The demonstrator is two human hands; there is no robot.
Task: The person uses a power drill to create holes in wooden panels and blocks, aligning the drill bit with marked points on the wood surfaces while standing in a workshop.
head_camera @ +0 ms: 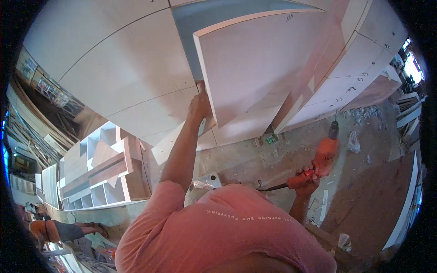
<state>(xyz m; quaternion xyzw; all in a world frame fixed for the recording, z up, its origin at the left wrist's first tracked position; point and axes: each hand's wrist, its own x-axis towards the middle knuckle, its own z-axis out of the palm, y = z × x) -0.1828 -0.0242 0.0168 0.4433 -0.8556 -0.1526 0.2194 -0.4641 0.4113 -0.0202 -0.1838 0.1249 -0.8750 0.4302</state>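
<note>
A pale cabinet door (252,65) stands swung open in front of me. My left hand (200,105) is raised at its free edge, one finger pointing up by the cabinet opening. The other fingers are partly hidden, so their hold on the door is unclear. Down to the right, my right hand (309,179) is wrapped around the handle of an orange corded power drill (326,155). The drill's chuck (333,129) and thin bit point away from me, towards the lower fronts of the cabinet. Blue-grey lining (186,24) shows inside the opening.
More flat cabinet fronts (136,58) run along both sides. A white shelf unit (106,198) with loose boards stands at left. Another person (58,230) bends at lower left. A plastic bag (353,141) and scraps litter the floor. A brown sheet (372,204) lies at right.
</note>
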